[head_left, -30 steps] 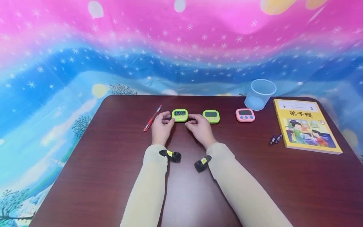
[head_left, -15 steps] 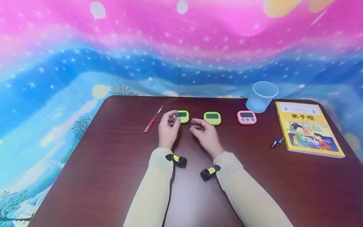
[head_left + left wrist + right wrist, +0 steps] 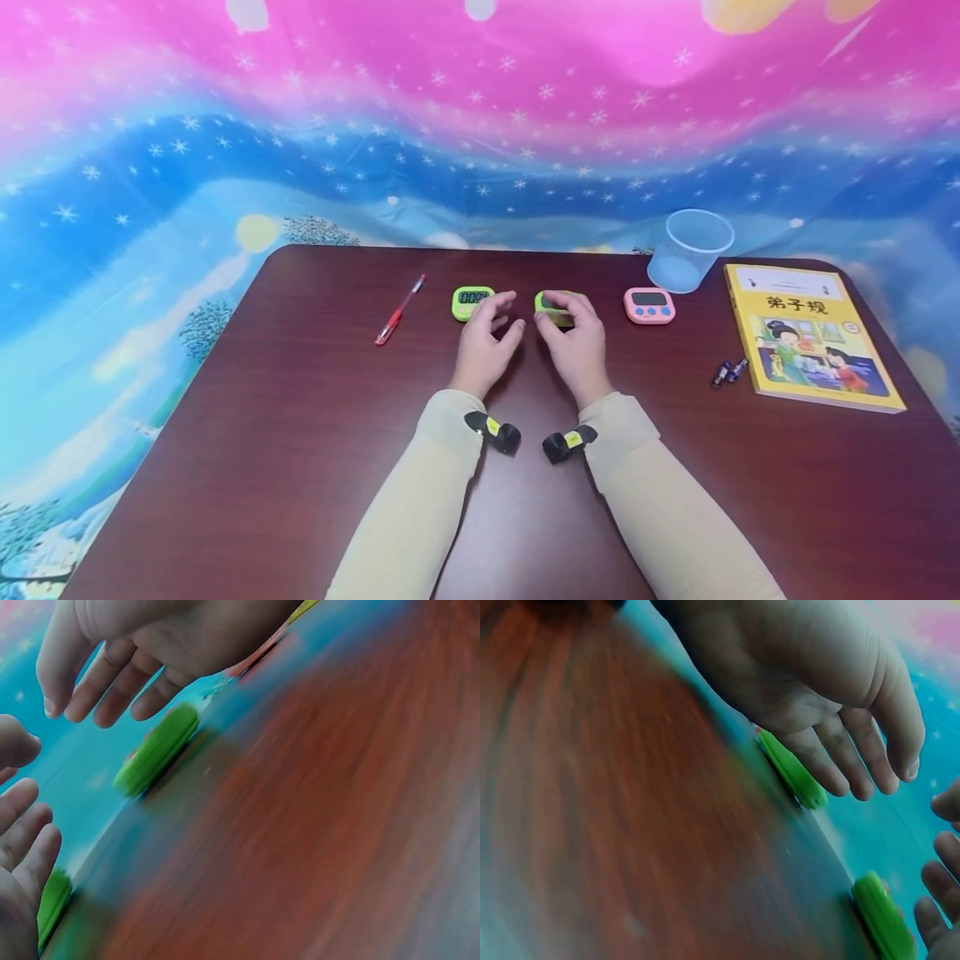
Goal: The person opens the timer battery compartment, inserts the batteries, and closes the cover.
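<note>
In the head view, a green digital timer with digits on its display lies on the table, partly covered by my left hand. That hand hovers with loosely bent fingers and holds nothing. My right hand is held in front of a second green timer and hides much of it. Its fingers are bent loosely, and nothing sits between them. Both wrist views show the hands raised off the table, with the green timers lying beyond the fingers.
Right of the hands lies a pink timer with blue buttons. A clear plastic cup stands behind it. Farther right are a yellow book and small batteries. A red pen lies to the left on the dark wooden table.
My left hand has left the edge of the left green timer and moved right. My right hand has also shifted right, over the second green timer. The timers stay in place.
</note>
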The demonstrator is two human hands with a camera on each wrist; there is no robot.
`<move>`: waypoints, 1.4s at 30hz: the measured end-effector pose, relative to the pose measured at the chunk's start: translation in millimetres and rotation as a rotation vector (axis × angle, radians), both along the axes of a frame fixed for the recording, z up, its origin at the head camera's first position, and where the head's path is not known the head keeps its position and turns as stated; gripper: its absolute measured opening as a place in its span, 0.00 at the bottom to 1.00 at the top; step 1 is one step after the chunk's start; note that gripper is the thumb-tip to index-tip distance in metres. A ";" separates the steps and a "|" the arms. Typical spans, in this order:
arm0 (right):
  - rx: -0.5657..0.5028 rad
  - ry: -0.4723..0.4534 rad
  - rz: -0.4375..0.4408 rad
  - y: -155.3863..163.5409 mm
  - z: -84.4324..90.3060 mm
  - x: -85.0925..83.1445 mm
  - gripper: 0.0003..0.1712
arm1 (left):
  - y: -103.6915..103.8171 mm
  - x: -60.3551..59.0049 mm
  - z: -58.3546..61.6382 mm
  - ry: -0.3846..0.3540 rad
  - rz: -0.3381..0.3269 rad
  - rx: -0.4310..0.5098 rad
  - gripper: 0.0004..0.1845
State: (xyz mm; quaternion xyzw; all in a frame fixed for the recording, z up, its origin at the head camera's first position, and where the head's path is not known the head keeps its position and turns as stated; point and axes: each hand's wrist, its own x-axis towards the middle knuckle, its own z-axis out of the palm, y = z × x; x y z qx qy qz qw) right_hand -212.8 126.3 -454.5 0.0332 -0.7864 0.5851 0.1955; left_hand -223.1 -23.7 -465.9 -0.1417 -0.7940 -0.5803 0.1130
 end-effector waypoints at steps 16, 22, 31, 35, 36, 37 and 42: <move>0.236 -0.237 -0.080 30.7 -3.2 -14.3 0.36 | 23.3 -4.2 8.4 -0.177 -0.060 -0.401 0.37; 0.311 -0.331 -0.031 33.5 -3.0 -12.1 0.37 | 27.7 -6.1 8.5 -0.185 -0.043 -0.516 0.34; 0.136 -0.303 0.035 45.6 -6.0 -2.3 0.34 | 28.0 -5.3 5.3 -0.202 -0.001 -0.450 0.35; 0.030 -0.307 0.075 49.3 -3.3 7.3 0.34 | 27.8 -1.7 7.8 -0.221 -0.011 -0.402 0.38; 0.008 -0.310 0.083 49.7 -2.4 10.1 0.34 | 27.6 -1.1 7.5 -0.222 -0.014 -0.395 0.38; -0.014 -0.315 0.091 50.0 -1.8 12.7 0.34 | 27.3 -0.4 7.3 -0.224 -0.018 -0.387 0.38; -0.079 -0.339 0.116 52.1 -1.0 25.1 0.34 | 24.7 4.5 4.3 -0.234 -0.066 -0.288 0.38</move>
